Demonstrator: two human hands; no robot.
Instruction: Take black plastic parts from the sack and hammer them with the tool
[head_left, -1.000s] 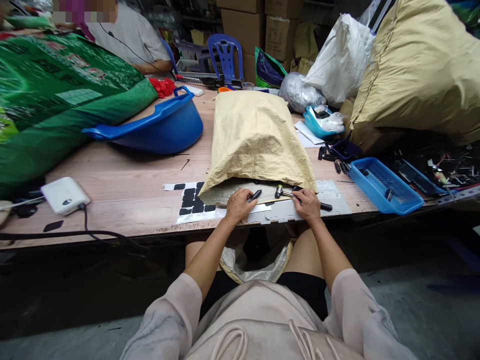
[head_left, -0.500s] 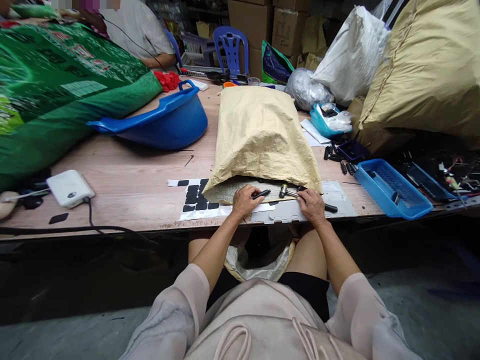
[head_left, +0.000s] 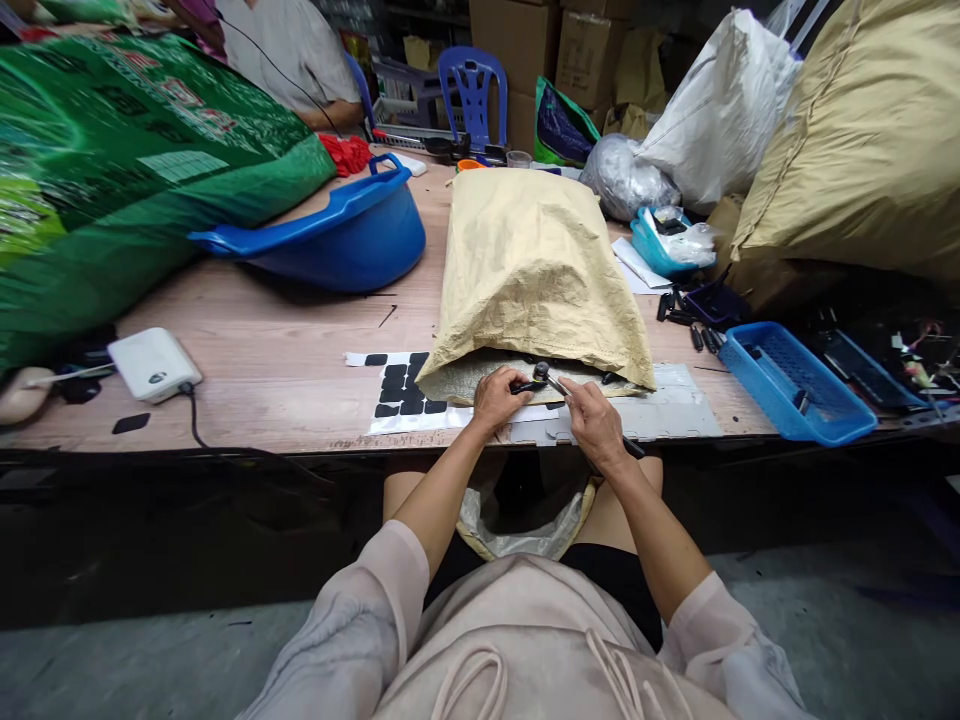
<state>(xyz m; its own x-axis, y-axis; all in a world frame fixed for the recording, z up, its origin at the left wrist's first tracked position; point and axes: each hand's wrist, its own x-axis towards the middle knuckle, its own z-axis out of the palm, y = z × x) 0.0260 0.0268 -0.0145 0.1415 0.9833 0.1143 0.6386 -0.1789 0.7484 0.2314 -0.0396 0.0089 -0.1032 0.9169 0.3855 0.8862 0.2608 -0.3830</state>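
Observation:
My left hand (head_left: 495, 399), closed, pinches a small dark elongated part (head_left: 525, 387) at the mouth of a tan woven sack (head_left: 544, 270). In my right hand (head_left: 598, 422) is a small hammer (head_left: 556, 382), its fingers wrapped round the shaft. The hammer's head is over the end of the dark part, touching it or very close. Its black grip end sticks out below the right hand. The sack lies on the table with its silvery inside showing at the near opening. Partly under it, a white sheet (head_left: 360, 359) carries several black rounded stickers (head_left: 393, 383).
A blue basin (head_left: 337, 240) and a green sack (head_left: 172, 140) lie to the left, near a white box (head_left: 154, 364) with a cable. A blue basket (head_left: 795, 385), black parts and big sacks crowd the right. Across the table sits another person (head_left: 289, 60).
My right hand has moved left and brought the hammer head onto or close to the part in my left hand. The whole view has shifted slightly.

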